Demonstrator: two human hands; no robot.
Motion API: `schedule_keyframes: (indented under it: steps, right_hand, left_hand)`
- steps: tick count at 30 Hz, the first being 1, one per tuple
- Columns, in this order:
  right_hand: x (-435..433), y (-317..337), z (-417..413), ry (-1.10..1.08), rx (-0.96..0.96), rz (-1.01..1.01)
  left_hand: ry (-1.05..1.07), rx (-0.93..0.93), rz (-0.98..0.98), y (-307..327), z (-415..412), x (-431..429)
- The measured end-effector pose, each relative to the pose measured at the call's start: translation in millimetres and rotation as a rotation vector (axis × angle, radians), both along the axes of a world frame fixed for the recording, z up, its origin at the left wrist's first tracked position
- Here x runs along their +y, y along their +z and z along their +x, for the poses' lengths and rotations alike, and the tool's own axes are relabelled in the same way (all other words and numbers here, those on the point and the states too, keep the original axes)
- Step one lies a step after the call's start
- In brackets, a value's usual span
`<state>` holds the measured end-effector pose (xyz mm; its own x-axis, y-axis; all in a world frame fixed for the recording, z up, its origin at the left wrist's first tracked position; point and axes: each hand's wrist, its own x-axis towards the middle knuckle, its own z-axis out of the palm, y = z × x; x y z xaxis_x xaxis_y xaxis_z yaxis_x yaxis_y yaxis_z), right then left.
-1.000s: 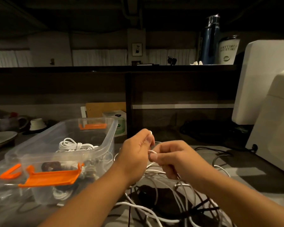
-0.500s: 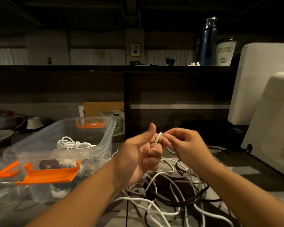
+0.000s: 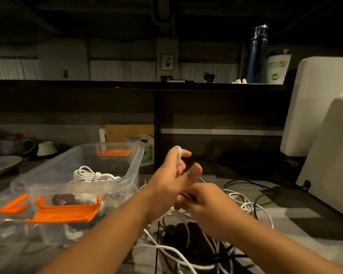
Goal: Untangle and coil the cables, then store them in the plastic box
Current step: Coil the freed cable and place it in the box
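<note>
The left hand (image 3: 171, 176) stands spread, a white cable (image 3: 178, 155) looped over its fingers; the right hand (image 3: 204, 202) pinches that cable just below, beside the plastic box (image 3: 134, 165).

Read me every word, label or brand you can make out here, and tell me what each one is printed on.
"ANYTIME" above "NICETIME": on the white cup on the shelf; the last letters curve away, so that reading is not certain.
Green logo below those words on the cup: too small to read.
Print on the small box with a green mark: too blurred to read.
Framed picture on the far wall: too small to tell.
</note>
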<state>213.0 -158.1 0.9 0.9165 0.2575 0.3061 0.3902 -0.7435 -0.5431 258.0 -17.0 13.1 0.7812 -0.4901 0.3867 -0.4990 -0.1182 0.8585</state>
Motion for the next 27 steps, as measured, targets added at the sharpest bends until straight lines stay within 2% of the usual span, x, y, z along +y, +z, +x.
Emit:
schedule_keyframes:
  steps: [3,5,9,11,14,18,21,24,27]
  right_hand:
    - [-8,2,3,0.062,0.137,0.412]
    - [-17,4,7,0.118,0.201,0.574]
    - [-32,7,12,0.117,0.206,0.615]
    - [-37,8,14,-0.013,0.035,0.436]
    - [-43,8,13,-0.15,-0.263,0.092]
    - [-47,8,14,-0.196,-0.401,0.012]
    - [-46,8,17,-0.172,-0.483,-0.026]
    - [-42,4,18,-0.166,-0.403,0.048]
    - [-34,-1,19,-0.143,-0.2,0.158]
  left_hand:
    - [0.023,-0.163,0.249,-7,-2,-3]
    - [0.081,-0.286,0.378,-11,0,-4]
    - [0.094,-0.342,0.504,-13,2,-5]
    - [0.088,-0.285,0.526,-12,2,-4]
    - [0.076,-0.171,0.434,-8,2,-1]
    - [0.114,-0.17,0.39,-2,1,4]
    - [-0.073,0.073,0.214,1,-3,4]
    - [-0.313,0.348,-0.07,6,-9,5]
    - [-0.417,0.433,-0.297,6,-13,5]
